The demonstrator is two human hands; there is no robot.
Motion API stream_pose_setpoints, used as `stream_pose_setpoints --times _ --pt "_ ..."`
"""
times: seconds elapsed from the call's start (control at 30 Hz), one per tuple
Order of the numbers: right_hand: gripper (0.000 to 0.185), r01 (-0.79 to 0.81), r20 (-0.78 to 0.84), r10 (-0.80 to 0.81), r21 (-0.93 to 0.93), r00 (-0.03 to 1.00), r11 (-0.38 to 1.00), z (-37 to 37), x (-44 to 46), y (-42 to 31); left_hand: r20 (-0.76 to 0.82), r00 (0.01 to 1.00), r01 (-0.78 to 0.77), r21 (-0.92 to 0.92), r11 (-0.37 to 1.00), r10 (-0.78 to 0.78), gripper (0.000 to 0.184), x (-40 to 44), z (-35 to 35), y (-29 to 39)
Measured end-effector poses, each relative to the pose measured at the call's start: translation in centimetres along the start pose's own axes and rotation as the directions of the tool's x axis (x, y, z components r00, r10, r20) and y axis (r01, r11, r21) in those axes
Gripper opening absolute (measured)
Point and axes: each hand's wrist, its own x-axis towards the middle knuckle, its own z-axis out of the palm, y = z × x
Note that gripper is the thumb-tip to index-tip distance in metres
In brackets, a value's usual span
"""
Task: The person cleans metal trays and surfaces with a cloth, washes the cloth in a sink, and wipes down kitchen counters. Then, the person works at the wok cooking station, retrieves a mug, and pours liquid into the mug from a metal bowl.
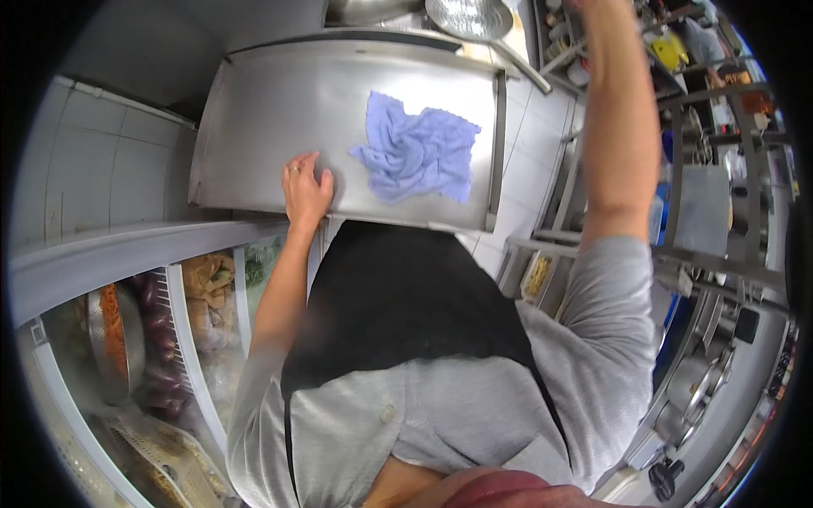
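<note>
My left hand rests at the near edge of a stainless steel worktop. Its fingers are loosely bent, the thumb stands apart, and it holds nothing; a ring shows on one finger. To the right of it a crumpled blue-purple cloth lies on the steel, not touched by either hand. My right forearm stretches up toward the shelving on the right. The right hand itself is cut off by the top edge of the view, so what it touches is hidden.
A strainer with a long handle lies beyond the worktop. At left, a fridge with glass doors holds a metal bowl of shredded orange food and a plastic basket. Metal racks with containers and pots stand on the right.
</note>
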Motion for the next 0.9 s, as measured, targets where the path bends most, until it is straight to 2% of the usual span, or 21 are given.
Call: stream_pose_setpoints --times 0.07,0.1,0.13,0.17,0.2,0.23,0.27,0.33,0.43,0.5,0.63,0.7,0.77,0.8,0.83,0.9 --pt "0.062 -0.117 -0.015 0.116 -0.195 0.993 0.974 2.4 -1.2 6.3 -0.027 1.0 0.013 -0.045 0.999 -0.015 0.038 0.1 0.1 -0.3" --pt "0.056 -0.187 0.038 0.207 -0.298 0.978 0.936 4.4 -2.4 10.4 -0.043 0.999 0.012 -0.056 0.998 -0.014 0.038 -0.2 0.2 -0.5" --pt "0.054 -0.166 0.285 0.413 -0.615 0.865 0.771 7.0 -2.9 12.8 -0.06 0.998 0.014 -0.064 0.998 -0.018 0.038 -0.4 0.1 -0.7" --pt "0.062 0.052 0.585 0.32 -0.529 0.746 0.847 8.0 -3.8 20.4 -0.095 0.995 0.003 -0.091 0.996 -0.012 0.035 -0.4 0.0 -0.6" --pt "0.075 -0.07 0.348 0.49 -0.756 0.8 0.651 12.8 -8.4 21.3 -0.12 0.993 -0.018 -0.13 0.991 0.002 0.034 -0.6 -0.1 -0.7" --pt "0.094 -0.012 0.523 0.44 -0.634 0.73 0.773 14.6 -10.9 23.1 -0.149 0.989 -0.033 -0.164 0.986 0.008 0.033 -0.6 -0.3 -0.9" --pt "0.094 0.194 0.4 0.364 -0.852 0.841 0.487 17.6 -15.3 25.1 -0.188 0.982 -0.049 -0.191 0.98 0.012 0.033 -0.6 -0.4 -1.1" --pt "0.086 0.189 0.262 0.048 -0.802 0.964 0.567 19.7 -18.6 27.0 -0.273 0.962 -0.074 -0.238 0.968 0.006 0.029 -0.7 -1.9 -1.4" --pt "0.079 0.168 0.239 0.083 -0.854 0.968 0.493 19.8 -17.0 28.9 -0.339 0.941 -0.05 -0.186 0.981 -0.016 0.029 -0.2 -3.6 -2.8" --pt "0.074 0.169 0.203 0.011 -0.84 0.979 0.516 19.9 -13.2 29.8 -0.367 0.93 -0.026 -0.104 0.994 -0.014 0.03 0.6 -4.2 -4.1" --pt "0.059 0.205 0.172 -0.113 -0.813 0.979 0.545 21.8 -2.9 33.5 -0.347 0.936 0.015 -0.123 0.992 -0.057 0.031 1.5 -3.7 -4.8" --pt "0.044 0.163 0.103 -0.137 -0.804 0.985 0.572 25.1 1.8 33.0 -0.328 0.943 0.014 -0.136 0.991 -0.059 0.031 1.1 -3.6 -5.0" --pt "0.032 0.107 0.147 0.001 -0.728 0.989 0.678 28.9 7.4 31.5 -0.334 0.94 0.018 -0.146 0.989 -0.067 0.031 1.1 -3.6 -5.4" --pt "0.026 0.173 0.174 -0.075 -0.655 0.982 0.735 31.0 9.8 29.4 -0.333 0.941 0.019 -0.151 0.988 -0.068 0.031 1.1 -3.7 -5.5" --pt "0.028 0.194 0.135 -0.14 -0.62 0.981 0.76 33.5 12.2 29.5 -0.351 0.935 0.001 -0.123 0.992 -0.044 0.03 1.2 -3.9 -5.5" --pt "0.032 0.359 0.085 -0.362 -0.465 0.928 0.809 38.6 15.6 27.4 -0.349 0.935 0.022 -0.135 0.991 -0.069 0.029 1.3 -3.8 -5.6"
